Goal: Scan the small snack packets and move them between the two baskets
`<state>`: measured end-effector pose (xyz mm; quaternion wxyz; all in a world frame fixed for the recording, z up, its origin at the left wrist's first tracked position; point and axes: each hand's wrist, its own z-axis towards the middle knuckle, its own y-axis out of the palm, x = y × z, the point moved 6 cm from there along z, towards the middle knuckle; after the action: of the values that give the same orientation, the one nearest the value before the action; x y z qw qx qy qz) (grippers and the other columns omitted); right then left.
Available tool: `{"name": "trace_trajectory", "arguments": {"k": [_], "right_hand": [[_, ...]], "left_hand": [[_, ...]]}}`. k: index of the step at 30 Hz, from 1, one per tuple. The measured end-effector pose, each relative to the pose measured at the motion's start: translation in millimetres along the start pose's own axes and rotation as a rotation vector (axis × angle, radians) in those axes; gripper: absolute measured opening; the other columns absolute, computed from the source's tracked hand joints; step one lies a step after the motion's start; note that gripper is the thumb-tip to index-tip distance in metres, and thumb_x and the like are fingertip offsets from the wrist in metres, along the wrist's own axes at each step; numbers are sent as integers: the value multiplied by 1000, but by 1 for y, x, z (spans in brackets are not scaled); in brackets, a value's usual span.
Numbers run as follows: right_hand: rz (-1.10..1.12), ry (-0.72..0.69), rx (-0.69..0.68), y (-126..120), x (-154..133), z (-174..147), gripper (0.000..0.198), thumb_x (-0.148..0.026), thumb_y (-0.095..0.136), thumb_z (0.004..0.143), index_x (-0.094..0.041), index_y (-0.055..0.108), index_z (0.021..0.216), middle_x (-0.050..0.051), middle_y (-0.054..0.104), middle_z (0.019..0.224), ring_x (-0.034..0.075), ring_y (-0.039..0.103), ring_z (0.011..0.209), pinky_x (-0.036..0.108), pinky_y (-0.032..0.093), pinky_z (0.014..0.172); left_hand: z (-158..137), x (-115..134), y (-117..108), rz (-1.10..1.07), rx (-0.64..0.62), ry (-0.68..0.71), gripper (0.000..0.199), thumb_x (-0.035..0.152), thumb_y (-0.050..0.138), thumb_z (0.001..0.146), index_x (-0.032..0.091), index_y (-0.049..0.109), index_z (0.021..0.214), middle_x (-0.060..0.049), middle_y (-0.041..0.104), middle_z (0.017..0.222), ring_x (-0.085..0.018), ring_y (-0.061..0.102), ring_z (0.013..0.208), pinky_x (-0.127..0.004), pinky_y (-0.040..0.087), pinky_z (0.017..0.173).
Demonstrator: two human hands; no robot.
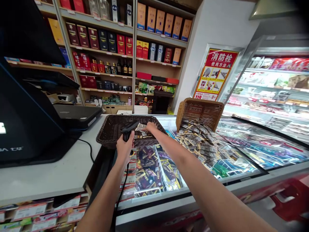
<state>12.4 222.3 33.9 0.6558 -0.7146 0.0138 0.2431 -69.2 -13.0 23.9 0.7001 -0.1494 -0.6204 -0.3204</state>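
Observation:
My left hand (125,145) is wrapped round the handle of a black barcode scanner (130,126), its head pointing right over a dark brown woven basket (108,141). Inside that basket, at its right part, lie some small flat packets (145,134). My right hand (151,127) reaches in there, fingers closed on the edge of one small packet (140,127) just in front of the scanner. Part of the right fingers is hard to make out. From the scanner a black cable (123,187) hangs down past my left forearm.
A tan wicker basket (201,106) lies tipped on its side, with a heap of packets (196,141) spilling onto the glass-topped freezer (231,167). At left, a white counter (60,170) carries a dark screen (21,122) and a black box (77,114). Shelves of boxes stand behind.

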Motion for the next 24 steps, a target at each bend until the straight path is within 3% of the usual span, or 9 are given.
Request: {"name": "trace_trajectory", "arguments": {"k": [4,9,12,16,20,24], "right_hand": [[234,-54,131,-15,9,-11,44,-34,101,74,-21,79,110,13,82,122,32,76,118,38,60,95],[828,-154,234,-47,49,-52,27,-35,90,79,-22,70,92,0,76,90,19,70,85,28,54,75],[1113,-177,189,-57,86,-87,31,-44,88,79,-22,71,93,-2,71,80,16,63,72,26,49,63],[1270,-164,217,-56,136,-123,45,-60,91,74,-23,70,88,-5,57,69,12,49,57,27,38,52],[1412,-100,248,-38,171,-132,54,-69,91,71,-24,69,92,-7,52,72,9,42,52,27,33,49],[1481,-140,223,-27,181,-127,58,-72,91,71,-25,71,100,-11,45,63,8,34,45,28,31,48]], "left_hand": [[-4,-3,5,-6,-21,-31,57,69,93,62,23,64,77,4,62,58,-12,52,47,-25,38,45],[-11,0,15,-14,-69,-58,60,70,95,57,22,62,75,4,60,57,-11,51,48,-25,36,45],[-15,4,19,-18,-111,-56,64,71,97,55,22,62,76,5,60,58,-11,50,48,-25,37,45],[-21,6,28,28,-207,-42,64,71,99,56,21,65,78,5,61,60,-11,50,49,-25,37,46],[-29,1,40,104,-342,-42,65,74,99,57,20,64,69,3,61,60,-9,49,49,-24,36,47],[-35,-6,46,158,-422,-40,64,72,99,60,19,68,74,3,60,61,-10,49,50,-24,36,47]]}}
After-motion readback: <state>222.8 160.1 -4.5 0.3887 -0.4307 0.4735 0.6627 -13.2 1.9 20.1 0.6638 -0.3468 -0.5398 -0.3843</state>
